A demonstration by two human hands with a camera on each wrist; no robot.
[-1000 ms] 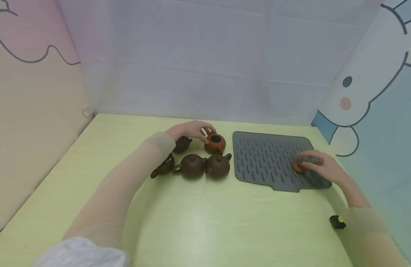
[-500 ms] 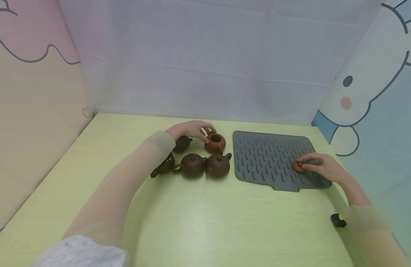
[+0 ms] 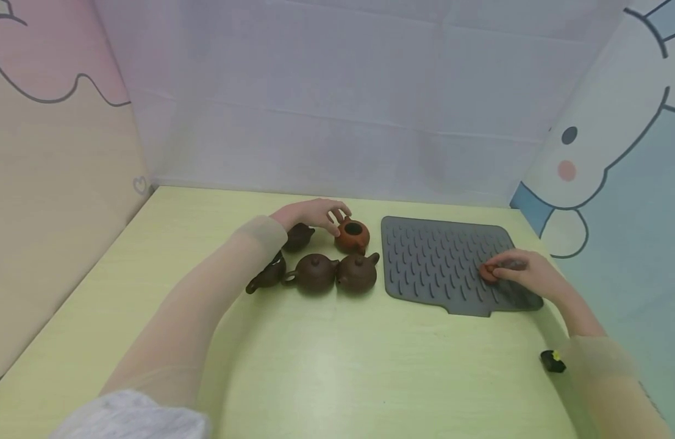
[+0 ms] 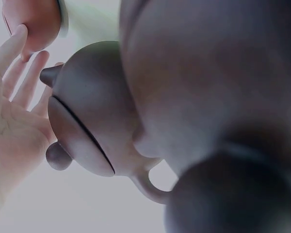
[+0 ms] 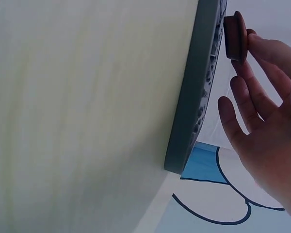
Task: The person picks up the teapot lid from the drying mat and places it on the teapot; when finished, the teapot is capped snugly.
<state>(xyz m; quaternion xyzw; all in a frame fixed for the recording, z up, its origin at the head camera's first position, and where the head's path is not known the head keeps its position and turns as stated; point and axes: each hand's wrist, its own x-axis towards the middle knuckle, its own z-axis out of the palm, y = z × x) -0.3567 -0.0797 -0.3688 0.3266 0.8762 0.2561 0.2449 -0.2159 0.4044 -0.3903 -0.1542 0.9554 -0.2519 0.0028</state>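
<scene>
My left hand [image 3: 317, 213] is at the left side of a reddish-brown teapot [image 3: 359, 239] with a dark open mouth. In the left wrist view my thumb touches the red teapot [image 4: 36, 24] near its edge, while the other fingers are spread and loosely extended. My right hand [image 3: 529, 272] pinches a small reddish teapot lid [image 3: 487, 274] by its top, just over the grey studded mat [image 3: 419, 256]. In the right wrist view the lid [image 5: 235, 39] has its underside toward the mat [image 5: 189, 92]; whether they touch I cannot tell.
Dark brown teapots stand close by: one [image 3: 315, 272], another [image 3: 357, 274] beside it, one [image 3: 270, 273] partly behind my left arm, and one [image 3: 299, 236] by my wrist. A black item with a yellow flower [image 3: 553, 361] is near the table's right edge.
My left fingers have drawn back slightly from the reddish teapot. The right hand has shifted the lid a little to the left and it looks slightly tilted. The teapots have not moved.
</scene>
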